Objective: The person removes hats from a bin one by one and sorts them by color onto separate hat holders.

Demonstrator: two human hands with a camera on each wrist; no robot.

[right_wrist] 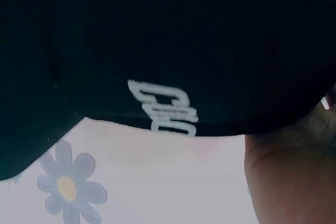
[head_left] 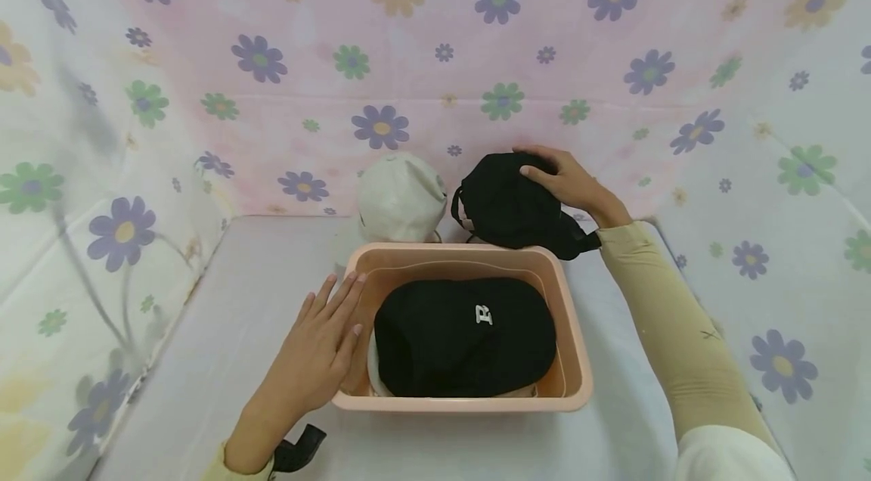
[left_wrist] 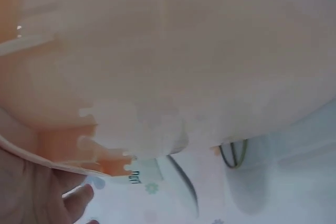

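My right hand [head_left: 564, 177] grips the crown of a black cap [head_left: 506, 197] behind the basin, thumb on its near side. White embroidery [right_wrist: 165, 107] shows on this cap in the right wrist view. My left hand [head_left: 314, 349] rests at the left rim of a peach plastic basin [head_left: 574, 360], its fingers straight. Inside the basin a black cap with a white letter [head_left: 456, 337] lies over something pale, mostly hidden. Behind the basin, left of the held cap, sits a white cap [head_left: 400, 197]. The basin's pale wall [left_wrist: 184, 51] fills most of the left wrist view.
A white cloth [head_left: 265, 262] covers the surface under the basin. Flower-printed fabric [head_left: 435, 27] hangs at the back and on both sides, close behind the two caps. A black strap-like piece [head_left: 299, 449] shows by my left wrist.
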